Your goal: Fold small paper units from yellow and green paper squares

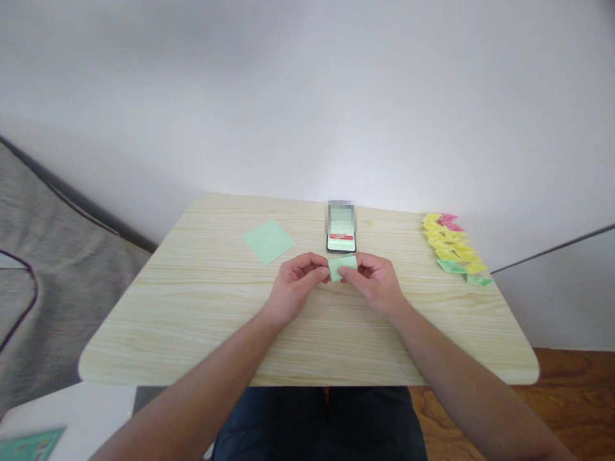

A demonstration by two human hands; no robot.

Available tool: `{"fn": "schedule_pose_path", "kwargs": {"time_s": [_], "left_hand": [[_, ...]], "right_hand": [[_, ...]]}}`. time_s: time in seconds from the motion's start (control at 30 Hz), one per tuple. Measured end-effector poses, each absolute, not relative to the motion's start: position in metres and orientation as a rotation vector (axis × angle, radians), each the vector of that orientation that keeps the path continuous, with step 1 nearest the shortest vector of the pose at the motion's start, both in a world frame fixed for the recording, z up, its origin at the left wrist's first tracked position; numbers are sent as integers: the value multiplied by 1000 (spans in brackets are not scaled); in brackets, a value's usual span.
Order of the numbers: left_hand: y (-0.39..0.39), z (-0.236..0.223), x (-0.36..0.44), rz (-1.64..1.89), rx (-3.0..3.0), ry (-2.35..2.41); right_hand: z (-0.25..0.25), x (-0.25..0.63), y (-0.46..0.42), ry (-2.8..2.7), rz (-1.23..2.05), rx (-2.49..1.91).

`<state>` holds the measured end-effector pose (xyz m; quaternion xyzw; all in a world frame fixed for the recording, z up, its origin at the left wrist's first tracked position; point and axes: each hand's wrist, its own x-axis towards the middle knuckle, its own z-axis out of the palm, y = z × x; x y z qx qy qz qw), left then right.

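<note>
A small folded piece of light green paper (pixel 335 271) is held up over the middle of the table between both hands. My left hand (pixel 294 283) pinches its left edge with thumb and fingertips. On the other side, my right hand (pixel 377 280) grips the paper, its thumb lying flat across the front face and its fingers behind. A phone (pixel 341 242) with a lit, partly blurred screen lies just beyond the paper. To the left of the phone, a flat square sheet of green paper (pixel 269 241) rests on the wood.
Folded paper pieces in yellow (pixel 446 243), pink (pixel 449 219) and green (pixel 451 266) lie in rows at the table's right side. The pale wooden table (pixel 192 307) meets a white wall (pixel 307 115). Grey fabric (pixel 57 269) is at the left.
</note>
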<state>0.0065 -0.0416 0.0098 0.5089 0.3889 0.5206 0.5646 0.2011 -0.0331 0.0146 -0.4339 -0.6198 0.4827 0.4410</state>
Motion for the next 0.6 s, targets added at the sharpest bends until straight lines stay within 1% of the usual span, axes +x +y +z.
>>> {"fn": "schedule_pose_path", "kwargs": {"time_s": [0.2, 0.33, 0.43, 0.6], "left_hand": [[-44, 8, 8, 1258, 1238, 961], [-46, 9, 9, 1241, 1258, 991], [-46, 9, 9, 1222, 1270, 995], [-47, 8, 9, 1229, 1300, 1035]], "right_hand": [[13, 200, -35, -1536, 1213, -1026], [12, 198, -34, -1348, 1356, -920], [14, 198, -32, -1309, 1440, -922], [16, 200, -31, -1408, 1385, -999]]}}
